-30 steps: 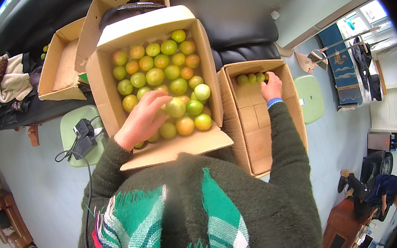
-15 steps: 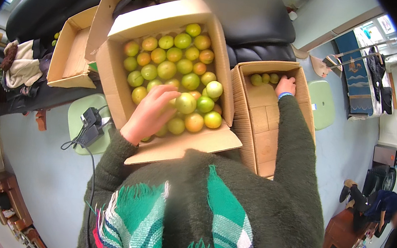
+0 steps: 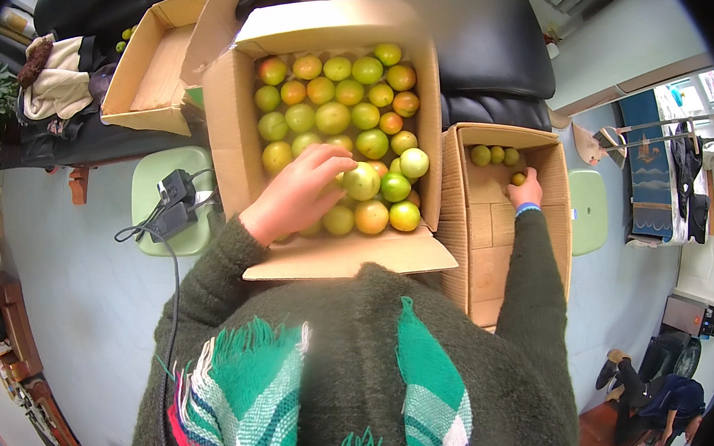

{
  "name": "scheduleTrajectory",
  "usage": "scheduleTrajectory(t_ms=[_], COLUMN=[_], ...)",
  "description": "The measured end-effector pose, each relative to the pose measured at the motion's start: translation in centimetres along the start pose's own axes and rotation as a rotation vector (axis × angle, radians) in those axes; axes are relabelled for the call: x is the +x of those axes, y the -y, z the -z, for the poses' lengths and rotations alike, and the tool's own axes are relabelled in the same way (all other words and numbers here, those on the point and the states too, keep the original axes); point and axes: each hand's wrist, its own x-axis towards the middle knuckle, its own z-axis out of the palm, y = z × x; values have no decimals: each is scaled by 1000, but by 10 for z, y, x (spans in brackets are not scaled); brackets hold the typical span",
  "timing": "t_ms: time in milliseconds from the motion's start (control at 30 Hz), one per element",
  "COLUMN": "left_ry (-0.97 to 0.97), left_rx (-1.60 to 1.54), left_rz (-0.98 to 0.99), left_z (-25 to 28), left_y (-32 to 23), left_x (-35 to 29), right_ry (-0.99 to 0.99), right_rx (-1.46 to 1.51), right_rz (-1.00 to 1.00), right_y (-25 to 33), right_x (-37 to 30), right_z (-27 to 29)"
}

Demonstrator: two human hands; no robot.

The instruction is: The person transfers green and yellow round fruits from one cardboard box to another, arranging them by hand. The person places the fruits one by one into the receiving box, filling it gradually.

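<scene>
A large cardboard box (image 3: 240, 152) in front of me is filled with green and orange-tinged tomatoes (image 3: 332, 118). My left hand (image 3: 306, 192) reaches over its near left part, fingers curved round a pale green tomato (image 3: 362, 181). The thumb side is partly hidden. To the right stands a narrower cardboard box (image 3: 490, 229) with three small green tomatoes (image 3: 497, 155) in a row along its far wall. Inside this box, by its right wall, my right hand (image 3: 529, 191) has its fingertips on a small greenish tomato (image 3: 518, 178), just nearer than the row.
A shallow cardboard box (image 3: 159, 68) lies at the left on a black sofa (image 3: 501, 41). A green stool (image 3: 184, 234) carries a black adapter with cables (image 3: 173, 202). Another green stool (image 3: 589, 212) stands beyond the right box. A person (image 3: 676, 400) is far right.
The whole view has shifted a little. My right hand has drawn back slightly from the far wall, and a tomato now shows at its fingertips. The left hand stays at the same pale green tomato.
</scene>
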Motion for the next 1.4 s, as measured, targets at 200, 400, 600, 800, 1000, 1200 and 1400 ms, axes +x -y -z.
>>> scheduleTrajectory(t_ms=[200,400,600,800,1000,1200,1400], left_ry=[18,-30,-82,-116,-157,-138,-173], left_rx=[4,20,21,-81,-406,-624,-209], left_rz=[22,37,30,-10,43,328,306], left_z=[-1,4,11,19,13,-1,3], left_y=[2,2,7,4,-6,16,23], left_x=[-1,-5,-4,15,32,39,28], right_ry=[95,136,-98,12,76,175,180], right_rx=[-54,-117,308,716,385,325,87], right_rz=[21,26,52,680,1393,1409,1358], right_y=[7,20,45,180,306,321,300], right_x=[-14,-1,-32,-120,-161,-158,-150], right_z=[5,2,31,127,120,88,81])
